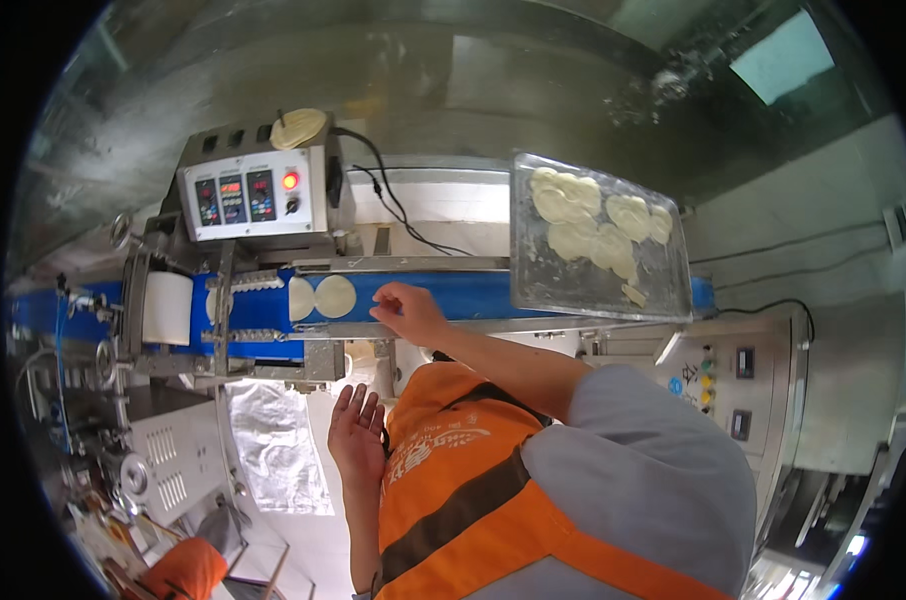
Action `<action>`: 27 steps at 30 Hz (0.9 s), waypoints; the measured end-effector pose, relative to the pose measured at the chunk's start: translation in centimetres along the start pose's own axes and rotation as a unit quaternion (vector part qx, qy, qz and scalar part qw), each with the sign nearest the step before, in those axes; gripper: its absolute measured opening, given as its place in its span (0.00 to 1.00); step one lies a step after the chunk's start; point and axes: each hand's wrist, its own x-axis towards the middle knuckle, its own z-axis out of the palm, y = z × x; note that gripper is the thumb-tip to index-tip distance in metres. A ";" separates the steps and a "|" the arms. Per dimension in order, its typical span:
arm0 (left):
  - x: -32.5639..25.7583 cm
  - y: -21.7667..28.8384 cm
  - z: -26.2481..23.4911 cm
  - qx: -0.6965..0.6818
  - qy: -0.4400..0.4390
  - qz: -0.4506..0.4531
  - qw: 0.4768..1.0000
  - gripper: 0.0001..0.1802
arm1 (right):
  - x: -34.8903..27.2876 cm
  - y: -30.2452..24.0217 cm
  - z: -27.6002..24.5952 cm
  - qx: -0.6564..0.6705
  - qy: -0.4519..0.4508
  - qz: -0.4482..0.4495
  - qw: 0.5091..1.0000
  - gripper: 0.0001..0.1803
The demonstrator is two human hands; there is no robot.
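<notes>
My right hand (410, 312) hovers over the blue conveyor belt (453, 297), its fingers loosely bent and the thumb apart from them. Nothing shows between those fingers. Just left of it, a pale round dough sheet (335, 296) lies flat on the belt, touching or slightly overlapping a second dough sheet (301, 299). Another dough sheet (213, 305) is partly hidden under the metal frame farther left. My left hand (357, 440) is held below the belt's near edge, palm turned up, fingers stretched and holding nothing.
A metal tray (598, 297) with several overlapping dough sheets sits across the belt's right end. Behind the belt stands a control box (258, 195) with a lit red button and a dough piece (298, 128) on top. A white roller (168, 308) spans the belt at left.
</notes>
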 end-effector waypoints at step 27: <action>2.9 -6.0 9.8 0.083 -0.002 -0.046 0.995 0.27 | 13.3 17.7 -38.9 -0.454 -0.109 0.168 0.868 0.29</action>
